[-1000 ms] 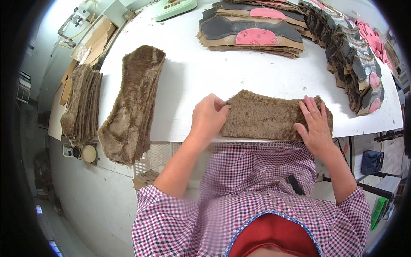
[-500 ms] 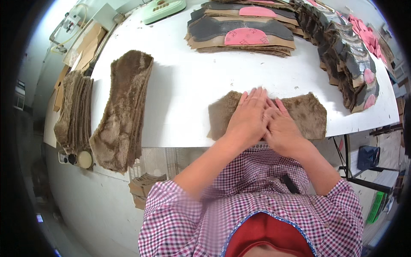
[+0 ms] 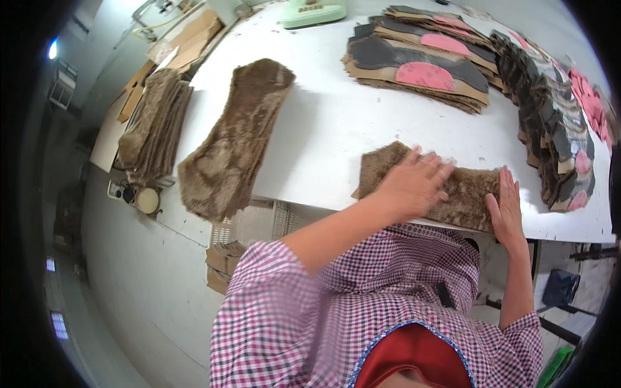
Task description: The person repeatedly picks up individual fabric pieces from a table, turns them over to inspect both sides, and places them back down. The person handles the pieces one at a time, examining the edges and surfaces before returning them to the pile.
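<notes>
A brown furry cut piece [image 3: 469,189] lies fur side up at the table's near edge, in front of me. My left hand [image 3: 417,186] rests flat on its left half with the fingers spread. At its right end, my right hand [image 3: 507,205] lies along the edge, fingers straight and thumb apart. Neither hand grips anything. What lies under the piece is mostly hidden. To the left, a stack of similar furry pieces [image 3: 236,136] overhangs the table edge, with another furry stack [image 3: 155,123] farther left.
Stacked pieces with grey and pink patches [image 3: 424,64] lie at the far side. A long overlapping row of pieces [image 3: 550,123] runs down the right, beside pink cloth [image 3: 590,107]. A pale green device [image 3: 314,13] stands at the back of the white table [image 3: 317,155].
My hands, which were together over the middle of the furry piece, have parted; the right has moved to its right end. The view has turned, so the whole scene appears tilted.
</notes>
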`<state>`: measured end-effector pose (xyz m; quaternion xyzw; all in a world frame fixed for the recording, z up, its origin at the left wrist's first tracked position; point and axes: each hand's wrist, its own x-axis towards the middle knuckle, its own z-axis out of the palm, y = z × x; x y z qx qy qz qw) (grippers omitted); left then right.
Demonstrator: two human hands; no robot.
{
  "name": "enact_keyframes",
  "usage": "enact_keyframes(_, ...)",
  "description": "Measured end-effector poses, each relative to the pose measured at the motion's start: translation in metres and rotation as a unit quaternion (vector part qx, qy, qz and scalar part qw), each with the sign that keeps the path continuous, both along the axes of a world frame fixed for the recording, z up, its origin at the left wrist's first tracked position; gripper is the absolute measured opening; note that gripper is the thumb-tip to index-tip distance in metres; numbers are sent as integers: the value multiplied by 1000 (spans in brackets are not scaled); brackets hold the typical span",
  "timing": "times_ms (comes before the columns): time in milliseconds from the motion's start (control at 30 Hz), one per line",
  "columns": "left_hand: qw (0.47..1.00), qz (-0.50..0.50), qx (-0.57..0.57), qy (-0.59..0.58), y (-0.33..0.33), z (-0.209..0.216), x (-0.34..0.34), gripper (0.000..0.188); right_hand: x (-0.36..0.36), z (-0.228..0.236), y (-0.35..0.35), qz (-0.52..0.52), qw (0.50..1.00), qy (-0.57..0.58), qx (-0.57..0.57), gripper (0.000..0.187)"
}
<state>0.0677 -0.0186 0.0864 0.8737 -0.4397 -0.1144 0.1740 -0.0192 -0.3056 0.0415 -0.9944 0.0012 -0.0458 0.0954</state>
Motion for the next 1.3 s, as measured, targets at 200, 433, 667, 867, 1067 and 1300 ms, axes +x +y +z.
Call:
enact_keyframes(200, 992, 47, -99, -57, -4, -9, 4, 42, 4, -10, -11, -62, 954, -57, 286, 63)
enact_keyframes(433, 873, 433, -163, -156, 162, 75, 36, 34, 0, -14, -21, -102, 957, -29, 271, 63)
enact_keyframes(667, 783, 599, 119, -115, 333, 11, 73, 53, -3, -10, -15, -92, 970, -40, 220, 54)
enact_keyframes(867, 837, 534, 106, -55, 342, 32, 90, 51, -4, 2, -7, -61, 964, -65, 252, 50)
enact_keyframes(1067, 801, 554, 86, -208, 301, 63, 92, 62, 7, -7, -23, -37, 954, -124, 272, 45)
enact_keyframes(1300, 885, 409, -209, 70, 128, 54, 202, 75, 100, 42, -26, -100, 806, -113, 572, 57)
